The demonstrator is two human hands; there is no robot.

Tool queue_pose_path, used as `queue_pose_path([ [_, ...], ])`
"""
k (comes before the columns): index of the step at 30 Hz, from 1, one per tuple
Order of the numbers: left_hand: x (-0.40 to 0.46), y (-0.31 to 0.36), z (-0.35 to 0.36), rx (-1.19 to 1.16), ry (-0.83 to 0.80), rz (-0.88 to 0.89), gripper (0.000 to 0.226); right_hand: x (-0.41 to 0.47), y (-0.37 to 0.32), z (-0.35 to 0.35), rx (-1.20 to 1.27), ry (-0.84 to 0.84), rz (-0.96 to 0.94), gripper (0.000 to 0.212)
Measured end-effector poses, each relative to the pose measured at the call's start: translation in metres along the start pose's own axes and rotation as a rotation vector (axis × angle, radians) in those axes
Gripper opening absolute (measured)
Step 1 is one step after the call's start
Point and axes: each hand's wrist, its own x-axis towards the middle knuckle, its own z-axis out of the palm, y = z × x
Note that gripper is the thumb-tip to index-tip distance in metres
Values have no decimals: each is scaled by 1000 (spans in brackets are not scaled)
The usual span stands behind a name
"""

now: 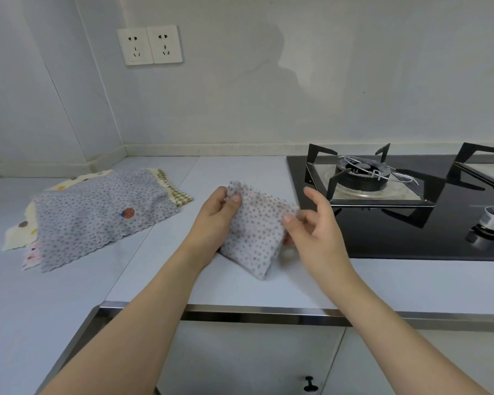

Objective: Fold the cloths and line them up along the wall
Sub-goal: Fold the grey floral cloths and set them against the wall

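Two bare forearms extended forward over the counter edge (240, 309), left hand (216, 220) pinching the dotted cloth (257, 232) at its far corner, right hand (311, 223) pinching its right edge, index finger raised

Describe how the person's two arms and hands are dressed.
Both forearms are bare, with no sleeves in view. The left hand seems to have a small ring on one finger, though it is too small to be sure. The right hand shows no glove or jewellery.

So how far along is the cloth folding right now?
Nothing is lined up along the white wall yet. In hand: the left hand and right hand pinch a small grey dotted cloth, partly folded. Left: the pile of unfolded patterned cloths on the pale countertop.
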Motion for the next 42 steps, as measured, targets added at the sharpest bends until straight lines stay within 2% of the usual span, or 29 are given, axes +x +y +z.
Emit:
queue_pose_path([
  [2,3,-1,-1,9,11,22,32,-8,-4,19,274,30,224,57],
  [3,3,-1,-1,10,32,32,27,-12,-6,29,306,10,271,54],
  [6,-1,2,-2,-7,118,25,20,-13,-8,56,242,-21,277,27],
  [9,-2,3,-3,-20,198,-4,36,-1,-2,68,133,43,259,10],
  [13,0,0,-3,34,260,-11,48,17,3,69,129,80,287,10],
  [18,24,-1,-2,194,311,31,36,60,6,69,-88,91,231,33],
  [21,56,-1,-11,224,376,80,35,94,17,81,-131,89,174,26],
  [25,103,0,-25,306,443,18,36,131,15,97,-89,114,173,21],
  [28,130,24,-24,343,425,-86,36,155,-15,94,-76,128,231,19],
  [31,143,69,-7,354,372,-147,36,175,-59,73,-52,133,391,18],
  [37,131,162,50,379,235,-194,31,181,-138,-1,-67,177,590,23],
  [42,137,191,122,375,129,-237,30,183,-153,-76,-13,245,768,30],
])
